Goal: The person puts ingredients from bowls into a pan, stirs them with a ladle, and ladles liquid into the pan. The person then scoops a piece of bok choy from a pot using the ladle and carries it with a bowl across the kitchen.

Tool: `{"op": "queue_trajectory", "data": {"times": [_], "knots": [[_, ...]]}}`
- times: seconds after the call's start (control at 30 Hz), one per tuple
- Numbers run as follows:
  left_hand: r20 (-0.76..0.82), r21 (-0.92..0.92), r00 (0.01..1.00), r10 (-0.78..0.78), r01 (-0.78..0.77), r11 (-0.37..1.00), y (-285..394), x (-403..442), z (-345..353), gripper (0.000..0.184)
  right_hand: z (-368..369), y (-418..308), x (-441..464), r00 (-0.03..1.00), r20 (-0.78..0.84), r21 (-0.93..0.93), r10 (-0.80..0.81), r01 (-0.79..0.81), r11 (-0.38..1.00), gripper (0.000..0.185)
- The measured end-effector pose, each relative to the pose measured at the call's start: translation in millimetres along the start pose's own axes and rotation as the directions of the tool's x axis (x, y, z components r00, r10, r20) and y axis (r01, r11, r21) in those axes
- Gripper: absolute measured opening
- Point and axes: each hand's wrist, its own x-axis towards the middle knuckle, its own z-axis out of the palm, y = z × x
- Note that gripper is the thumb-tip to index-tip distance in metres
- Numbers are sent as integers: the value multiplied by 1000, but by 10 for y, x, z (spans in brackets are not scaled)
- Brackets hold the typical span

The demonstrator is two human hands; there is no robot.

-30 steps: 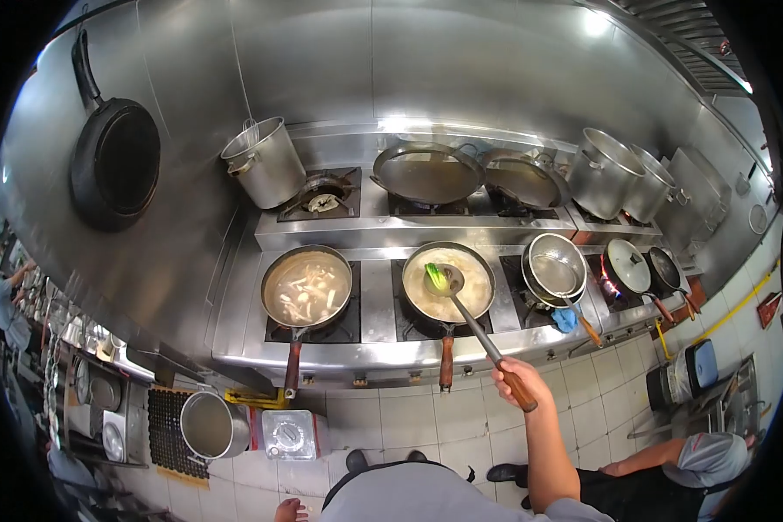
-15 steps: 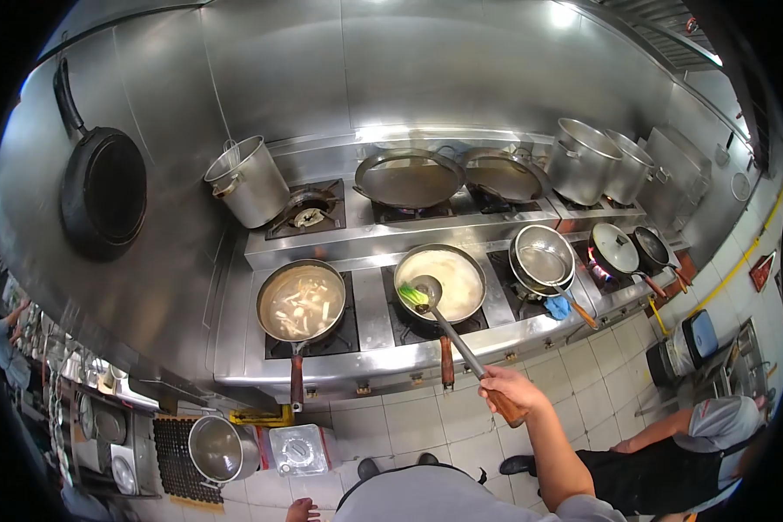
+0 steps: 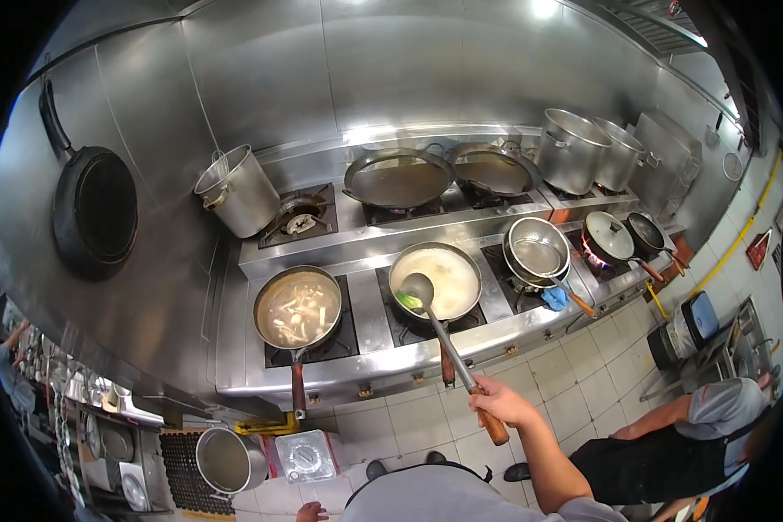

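My right hand (image 3: 499, 405) is closed around the wooden grip of a long metal ladle (image 3: 451, 344). The ladle's bowl is over the near left part of a pan (image 3: 477, 309) of pale, cloudy liquid. Bright green leafy vegetable (image 3: 408, 300) shows at the bowl's near left edge, inside the pan; whether it touches the bowl I cannot tell. Low at the bottom edge, my left hand (image 3: 311, 511) hangs beside my body, partly cut off, its visible fingers loose with nothing seen in them.
Left of that pan, another pan (image 3: 257, 324) holds brownish liquid with pale strips. To the right sit a strainer (image 3: 538, 247) over a pan, a blue cloth (image 3: 554, 298) and a lidded pan (image 3: 608, 237) above flames. A co-worker in a black apron (image 3: 644, 465) stands at right.
The ladle's bowl has turned, and the greens now show lower beside its edge. My right hand has shifted slightly left and down; the view has moved a little.
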Motion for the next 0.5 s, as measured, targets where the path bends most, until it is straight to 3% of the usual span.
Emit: {"op": "queue_trajectory", "data": {"times": [0.27,0.4,0.5], "knots": [[27,-54,997,72,-70,996,107,-46,61,32,88,92,-15,999,-30,-103,-31,27,994,52],[27,-32,998,57,-57,998,105,-23,116,31,100,135,-25,997,-67,-174,-48,36,984,54],[45,9,996,83,-83,996,98,-64,132,31,58,306,55,974,-83,-395,-209,160,904,56]]}}
